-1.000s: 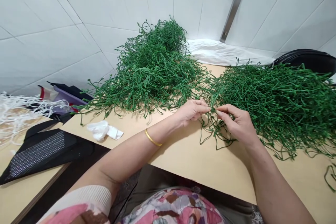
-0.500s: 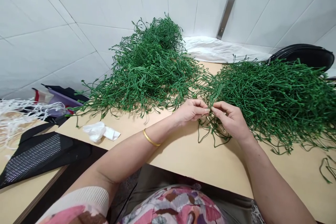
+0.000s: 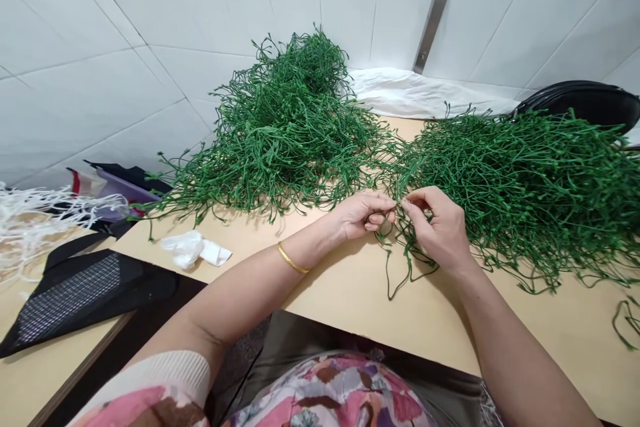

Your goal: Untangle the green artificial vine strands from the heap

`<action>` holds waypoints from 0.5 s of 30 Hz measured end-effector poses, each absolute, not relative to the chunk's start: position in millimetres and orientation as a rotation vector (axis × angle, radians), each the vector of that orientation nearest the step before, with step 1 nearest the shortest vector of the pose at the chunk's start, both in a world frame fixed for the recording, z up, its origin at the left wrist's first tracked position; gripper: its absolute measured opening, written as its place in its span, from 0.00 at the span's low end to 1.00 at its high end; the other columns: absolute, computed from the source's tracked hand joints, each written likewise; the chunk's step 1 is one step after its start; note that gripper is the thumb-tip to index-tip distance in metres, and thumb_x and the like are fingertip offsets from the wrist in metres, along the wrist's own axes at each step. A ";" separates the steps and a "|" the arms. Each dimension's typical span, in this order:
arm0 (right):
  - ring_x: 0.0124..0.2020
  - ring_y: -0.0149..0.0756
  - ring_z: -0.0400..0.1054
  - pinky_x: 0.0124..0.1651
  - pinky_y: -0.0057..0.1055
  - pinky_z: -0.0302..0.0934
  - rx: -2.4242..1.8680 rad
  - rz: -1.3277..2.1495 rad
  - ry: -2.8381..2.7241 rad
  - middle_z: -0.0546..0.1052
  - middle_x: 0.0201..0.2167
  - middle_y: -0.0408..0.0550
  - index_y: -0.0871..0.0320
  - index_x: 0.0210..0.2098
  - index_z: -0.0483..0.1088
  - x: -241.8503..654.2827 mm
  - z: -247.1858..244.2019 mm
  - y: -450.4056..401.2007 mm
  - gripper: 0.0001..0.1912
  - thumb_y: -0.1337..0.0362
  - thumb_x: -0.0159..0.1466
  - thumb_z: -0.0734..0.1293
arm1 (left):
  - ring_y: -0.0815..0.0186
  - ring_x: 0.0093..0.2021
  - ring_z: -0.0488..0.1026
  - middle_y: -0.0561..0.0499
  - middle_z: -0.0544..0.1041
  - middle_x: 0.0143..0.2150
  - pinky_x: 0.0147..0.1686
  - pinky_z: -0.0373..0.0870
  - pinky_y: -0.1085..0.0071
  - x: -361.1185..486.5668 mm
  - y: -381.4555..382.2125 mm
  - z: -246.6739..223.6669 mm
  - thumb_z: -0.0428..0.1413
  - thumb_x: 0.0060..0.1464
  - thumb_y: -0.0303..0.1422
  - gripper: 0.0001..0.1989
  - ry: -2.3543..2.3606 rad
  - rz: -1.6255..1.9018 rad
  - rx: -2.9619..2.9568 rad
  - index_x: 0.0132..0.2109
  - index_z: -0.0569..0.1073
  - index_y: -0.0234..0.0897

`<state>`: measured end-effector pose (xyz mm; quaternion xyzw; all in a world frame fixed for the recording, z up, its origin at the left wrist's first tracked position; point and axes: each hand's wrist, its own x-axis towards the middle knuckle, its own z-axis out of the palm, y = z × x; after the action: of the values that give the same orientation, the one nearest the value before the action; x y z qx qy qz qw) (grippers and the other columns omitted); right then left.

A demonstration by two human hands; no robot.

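Our left hand (image 3: 363, 215) curls, fingertips pinched against the thumb on thin green wiry stems (image 3: 387, 273). Our right hand (image 3: 437, 230) pinches the same tangle with thumb and forefinger, just beside the left. The stems' loose ends hang from between the hands, their long axis pointing toward the near edge of the surface (image 3: 350, 307). A larger green bundle (image 3: 525, 193) spreads toward the right end, and a green heap (image 3: 285, 133) sits by the back wall tiles (image 3: 150, 33).
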<state>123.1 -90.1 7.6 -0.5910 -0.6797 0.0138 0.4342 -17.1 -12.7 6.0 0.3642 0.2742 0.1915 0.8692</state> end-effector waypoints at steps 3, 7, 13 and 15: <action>0.31 0.33 0.63 0.36 0.30 0.58 -1.411 -0.078 -1.664 0.70 0.27 0.46 0.58 0.30 0.67 121.2 11.2 -95.0 0.05 0.67 0.60 0.60 | 0.83 0.13 0.49 0.52 0.67 0.19 0.12 0.41 0.84 -16.3 -11.0 6.2 0.52 0.48 0.22 0.07 0.634 0.503 0.724 0.25 0.63 0.31; 0.32 0.34 0.64 0.37 0.32 0.59 -1.369 -0.133 -1.750 0.70 0.28 0.48 0.59 0.32 0.68 117.9 11.0 -98.2 0.07 0.68 0.61 0.59 | 0.82 0.13 0.50 0.52 0.68 0.20 0.12 0.41 0.84 -16.3 -10.2 5.3 0.52 0.49 0.23 0.06 0.651 0.555 0.715 0.26 0.63 0.31; 0.34 0.37 0.64 0.38 0.34 0.60 -1.552 0.004 -1.862 0.69 0.32 0.52 0.61 0.38 0.70 112.9 -1.1 -92.0 0.11 0.66 0.62 0.57 | 0.78 0.16 0.58 0.54 0.66 0.19 0.14 0.50 0.81 -15.8 -11.0 1.9 0.55 0.45 0.23 0.05 0.651 0.605 0.649 0.26 0.65 0.32; 0.34 0.37 0.64 0.38 0.34 0.60 -1.573 0.047 -1.844 0.69 0.33 0.52 0.62 0.40 0.69 111.4 -3.6 -90.4 0.12 0.65 0.62 0.58 | 0.77 0.17 0.60 0.55 0.64 0.18 0.16 0.54 0.80 -15.1 -11.4 0.7 0.56 0.44 0.23 0.05 0.658 0.620 0.634 0.26 0.66 0.32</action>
<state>111.4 -90.4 -3.6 -0.6075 -0.7123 0.0181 0.3511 -15.1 -11.4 0.7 0.3012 0.3127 0.2943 0.8514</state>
